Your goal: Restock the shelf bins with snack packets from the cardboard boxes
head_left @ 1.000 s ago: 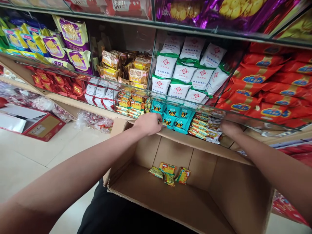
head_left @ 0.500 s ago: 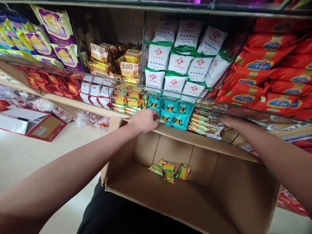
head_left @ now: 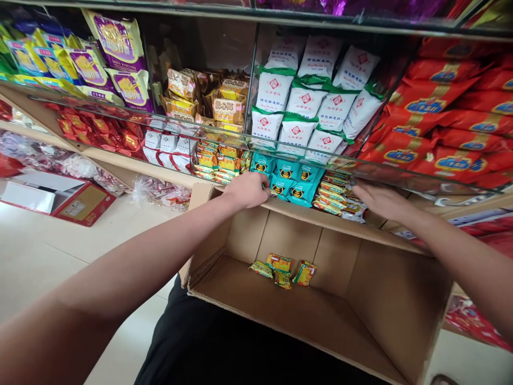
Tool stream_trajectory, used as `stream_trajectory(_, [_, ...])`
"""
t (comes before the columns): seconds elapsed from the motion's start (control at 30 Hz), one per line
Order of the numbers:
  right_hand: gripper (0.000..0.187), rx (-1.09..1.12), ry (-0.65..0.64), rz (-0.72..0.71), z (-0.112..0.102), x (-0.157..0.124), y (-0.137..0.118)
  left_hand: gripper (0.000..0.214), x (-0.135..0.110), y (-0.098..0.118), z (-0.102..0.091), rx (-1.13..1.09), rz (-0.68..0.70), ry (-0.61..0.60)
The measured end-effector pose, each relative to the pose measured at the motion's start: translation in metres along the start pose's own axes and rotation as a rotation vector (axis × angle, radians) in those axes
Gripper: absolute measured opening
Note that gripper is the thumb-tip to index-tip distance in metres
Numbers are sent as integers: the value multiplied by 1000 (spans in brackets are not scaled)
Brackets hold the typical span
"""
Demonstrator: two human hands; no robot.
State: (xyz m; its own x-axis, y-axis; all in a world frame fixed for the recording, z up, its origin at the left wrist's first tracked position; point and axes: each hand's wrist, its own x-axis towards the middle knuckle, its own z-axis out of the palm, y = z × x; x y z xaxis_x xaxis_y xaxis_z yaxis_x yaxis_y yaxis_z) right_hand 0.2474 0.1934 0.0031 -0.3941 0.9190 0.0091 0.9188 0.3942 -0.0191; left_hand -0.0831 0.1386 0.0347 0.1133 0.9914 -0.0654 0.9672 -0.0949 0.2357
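My left hand (head_left: 249, 190) is closed with curled fingers at the shelf's front, over the far rim of a cardboard box (head_left: 320, 321). What it grips, if anything, is hidden; the edge of a small packet shows beside the fingertips. Teal snack packets (head_left: 301, 191) sit just right of it. My right hand (head_left: 374, 199) has its fingers stretched out against the right side of a stack of small yellow snack packets (head_left: 331, 197). Inside the box, which rests against my lap, lie several yellow-and-orange snack packets (head_left: 280, 263).
A glass strip (head_left: 224, 135) runs along the shelf above my hands. Behind it stand white-and-green bags (head_left: 296, 131), brown packets (head_left: 228, 109) and red bags (head_left: 428, 101). On the floor at left is a red open carton (head_left: 88, 200).
The view has shifted slightly, so the shelf sits further right in the picture. My right hand's fingers are now straighter alongside the yellow stack. My left hand stays by the teal packets.
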Motion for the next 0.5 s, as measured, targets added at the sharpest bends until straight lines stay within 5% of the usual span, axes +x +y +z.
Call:
stream_trajectory(0.13, [34, 145, 177, -239, -14, -100, -64, 27, 0, -3, 1, 1, 8, 30])
stream_trajectory(0.17, [28, 189, 213, -267, -7, -123, -84, 27, 0, -3, 1, 4, 8, 30])
stream_trajectory(0.23, [25, 249, 79, -284, 25, -154, -119, 28, 0, -3, -2, 10, 11, 20])
stream_trajectory(0.4, [51, 317, -249, 98, 135, -142, -152, 33, -5, -2, -10, 20, 22, -8])
stream_trajectory(0.5, [53, 330, -284, 251, 161, -123, -149, 35, -7, -3, -12, 12, 27, -5])
